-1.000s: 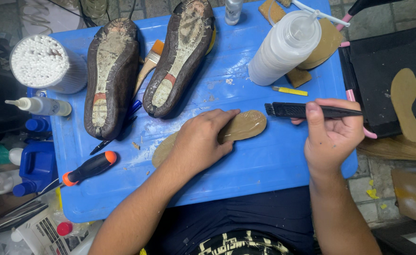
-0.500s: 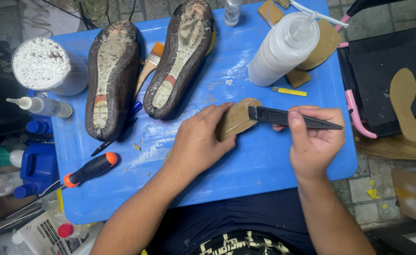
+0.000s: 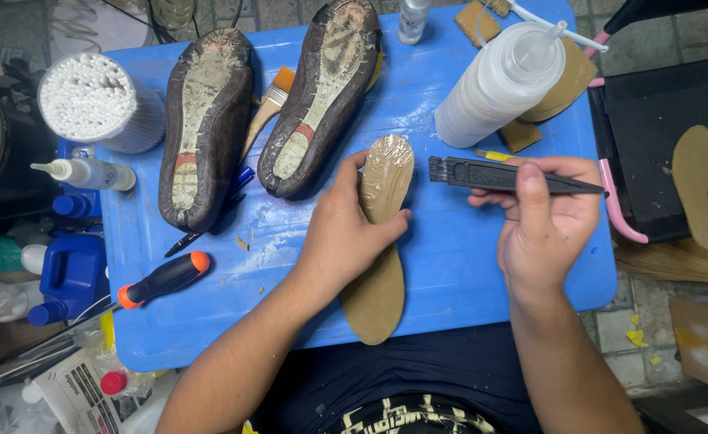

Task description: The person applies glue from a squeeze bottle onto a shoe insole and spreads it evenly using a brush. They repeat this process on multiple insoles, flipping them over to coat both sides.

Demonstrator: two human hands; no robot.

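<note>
The left hand [image 3: 346,233] is pinning a tan insole [image 3: 382,241] near the blue table's [image 3: 466,273] front edge, fingers curled around it; the right hand [image 3: 546,221] is pinching a black brush [image 3: 506,174], best stroked steadily along the glossy toe end.

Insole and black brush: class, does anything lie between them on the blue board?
Nothing visible does. The black brush in the right hand sits beside the insole, held by the left hand, with only bare blue board between.

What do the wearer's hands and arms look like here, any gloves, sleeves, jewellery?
Both bare: the left hand and right hand have no gloves, rings, watch or wristbands. Forearms are uncovered as far as the frame shows, no sleeves visible. Fingernails are short. Below, a dark garment with a pale pattern.
</note>
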